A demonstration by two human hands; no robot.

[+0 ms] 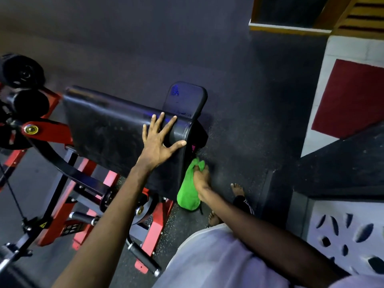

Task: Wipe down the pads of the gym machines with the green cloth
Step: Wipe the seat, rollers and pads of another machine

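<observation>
Item one: black machine pad (108, 129) on its red frame (56, 215), my left hand (159, 146) flat on it, fingers splayed wide. Item two: green cloth (188, 192), bunched in my right hand's (200, 179) closed grip, seemingly touching the pad's right edge.

Both arms bare, reaching fwd and down from lower frame. Left hand (160, 145) open flat, palm down, fingers (159, 121) spread wide, thumb splayed out to the right; it presses on the big black vinyl pad (108, 132) near its right end, w/ thumb hooked round the rounded edge. Left forearm runs straight, diagonal from bottom left. Right hand (200, 178) lower, at the pad's right side, fingers curled tight into a fist round the bunched bright green cloth (188, 194), which hangs below the fist. Right arm extended, wrist bent slightly down. Two bare feet (238, 189) on floor beside right arm.
</observation>
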